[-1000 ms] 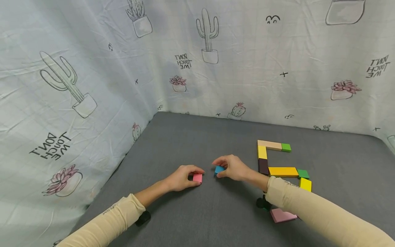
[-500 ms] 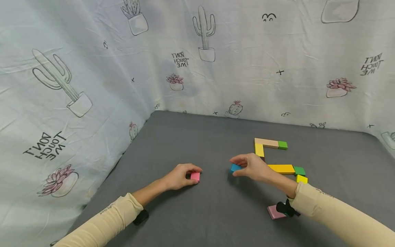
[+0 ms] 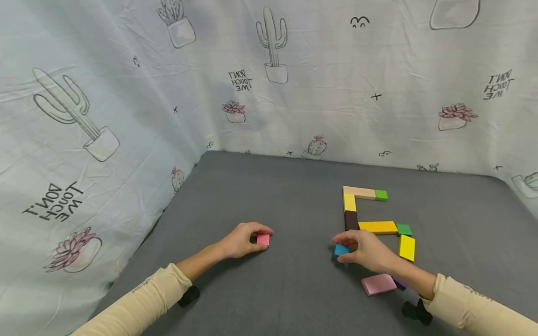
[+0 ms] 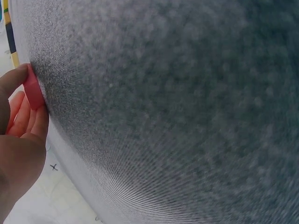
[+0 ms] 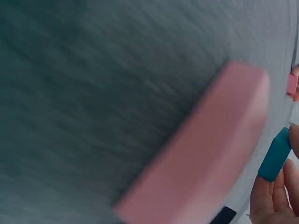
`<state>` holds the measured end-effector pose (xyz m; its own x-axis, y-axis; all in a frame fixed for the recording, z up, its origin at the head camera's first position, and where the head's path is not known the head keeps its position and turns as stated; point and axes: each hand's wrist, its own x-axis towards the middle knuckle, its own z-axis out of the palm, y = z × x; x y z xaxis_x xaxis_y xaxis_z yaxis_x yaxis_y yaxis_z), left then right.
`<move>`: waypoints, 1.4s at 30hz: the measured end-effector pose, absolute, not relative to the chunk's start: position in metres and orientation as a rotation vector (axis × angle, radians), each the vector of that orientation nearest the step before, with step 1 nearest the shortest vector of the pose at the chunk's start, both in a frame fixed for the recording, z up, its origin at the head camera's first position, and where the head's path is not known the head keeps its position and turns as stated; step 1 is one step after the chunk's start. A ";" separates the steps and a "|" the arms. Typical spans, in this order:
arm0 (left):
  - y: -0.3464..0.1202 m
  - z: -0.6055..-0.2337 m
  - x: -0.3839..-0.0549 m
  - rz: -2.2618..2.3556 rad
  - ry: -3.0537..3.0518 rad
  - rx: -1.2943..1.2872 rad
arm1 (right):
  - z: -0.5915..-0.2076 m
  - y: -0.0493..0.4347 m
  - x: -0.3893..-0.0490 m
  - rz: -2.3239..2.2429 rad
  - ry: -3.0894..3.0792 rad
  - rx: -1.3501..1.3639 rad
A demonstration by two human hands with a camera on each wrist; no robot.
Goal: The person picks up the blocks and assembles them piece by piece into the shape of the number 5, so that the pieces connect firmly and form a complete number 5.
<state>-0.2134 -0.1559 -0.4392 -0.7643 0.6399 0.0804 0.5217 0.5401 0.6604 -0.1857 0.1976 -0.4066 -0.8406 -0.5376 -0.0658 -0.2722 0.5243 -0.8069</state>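
Observation:
A small pink-red block (image 3: 263, 240) is pinched between the thumb and fingers of my left hand (image 3: 241, 240), low on the grey surface. In the left wrist view that same block (image 4: 33, 88) stands close against the cloth. My right hand (image 3: 370, 251) grips a blue block (image 3: 341, 250) between thumb and fingertips, left of the yellow block and above the light pink block (image 3: 379, 284). The right wrist view shows the blue block (image 5: 274, 155) held near the right edge, with the light pink block large and blurred in front.
Blocks lie in a bent line on the right: a beige block (image 3: 359, 192), a green block (image 3: 381, 195), a yellow block (image 3: 350, 202), a dark block (image 3: 351, 220), an orange-yellow block (image 3: 377, 227) and others. A purple block (image 3: 399, 283) is partly covered. A cactus-print curtain (image 3: 328, 84) borders the surface.
My right hand has carried the blue block rightward and then nearer to me, beside the line of blocks. The left hand keeps its hold on the pink-red block, nearly still.

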 end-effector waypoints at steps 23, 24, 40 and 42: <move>-0.154 -0.437 -0.215 1.008 2.608 1.008 | -0.423 0.218 -0.146 -1.157 2.426 -0.888; -0.155 -0.437 -0.215 1.004 2.611 1.010 | -0.423 0.218 -0.146 -1.156 2.426 -0.897; -0.128 -0.429 -0.211 1.058 2.543 1.073 | -0.425 0.225 -0.142 -1.200 2.401 -0.893; -0.118 -0.428 -0.207 1.066 2.520 1.098 | -0.423 0.226 -0.142 -1.229 2.417 -0.889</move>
